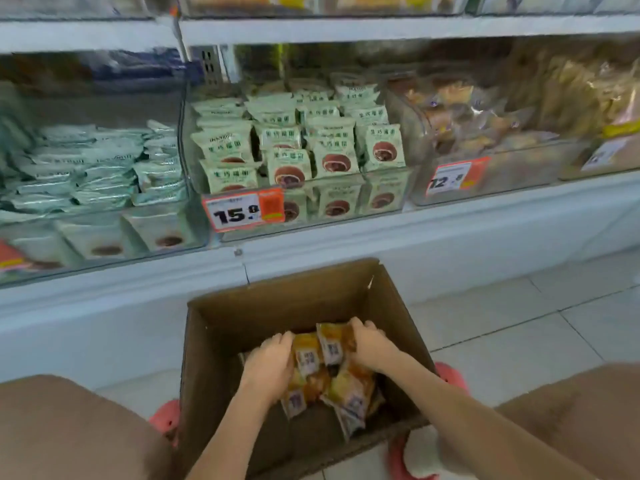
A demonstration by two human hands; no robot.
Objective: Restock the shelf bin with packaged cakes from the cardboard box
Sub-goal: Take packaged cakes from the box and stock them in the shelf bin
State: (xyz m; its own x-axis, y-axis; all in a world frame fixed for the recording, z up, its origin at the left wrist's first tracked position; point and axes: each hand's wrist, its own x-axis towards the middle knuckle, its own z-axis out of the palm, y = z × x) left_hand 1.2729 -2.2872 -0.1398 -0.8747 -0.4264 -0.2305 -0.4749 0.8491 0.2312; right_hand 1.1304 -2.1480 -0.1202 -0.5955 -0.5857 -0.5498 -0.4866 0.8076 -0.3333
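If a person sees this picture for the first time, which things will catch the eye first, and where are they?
Probably the two hands, left and right, deep in the box on the floor at bottom centre, each with a grip on the yellow packs. Next, the price tag reading 15.8 on the middle bin, which holds rows of pale green cakes.

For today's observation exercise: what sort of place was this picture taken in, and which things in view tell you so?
Most likely a small shop or supermarket aisle. Clear shelf bins hold rows of packaged cakes, orange price tags are fixed to the bin fronts, and a cardboard box of yellow packets stands on the tiled floor for restocking.
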